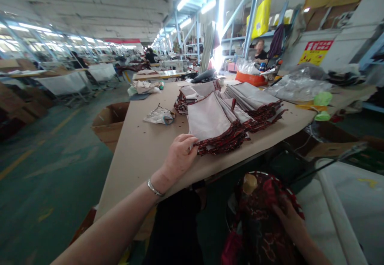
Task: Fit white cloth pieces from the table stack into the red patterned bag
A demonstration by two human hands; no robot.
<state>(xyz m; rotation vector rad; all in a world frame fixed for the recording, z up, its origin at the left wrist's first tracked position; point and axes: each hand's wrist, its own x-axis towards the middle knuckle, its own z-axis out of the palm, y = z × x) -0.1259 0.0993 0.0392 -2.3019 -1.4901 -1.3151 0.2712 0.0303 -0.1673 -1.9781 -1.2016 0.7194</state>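
Note:
My left hand [180, 155] reaches across the tan table [141, 145] and its fingertips touch the near corner of a stack of grey fabric pieces with dark red patterned edges [214, 127]. More such stacks [255, 101] lie fanned out behind it. Lower right, my right hand [289, 219] rests on dark red patterned cloth [261, 225] bunched in a round basket below the table edge; whether it grips the cloth is unclear. A bracelet [154, 188] circles my left wrist.
A small bundle of clear plastic and cord [160, 116] lies mid-table. An orange tray [251, 79] and plastic bags [295, 87] sit at the far end near a seated person [259, 51]. An open cardboard box [109, 123] stands on the green floor left of the table.

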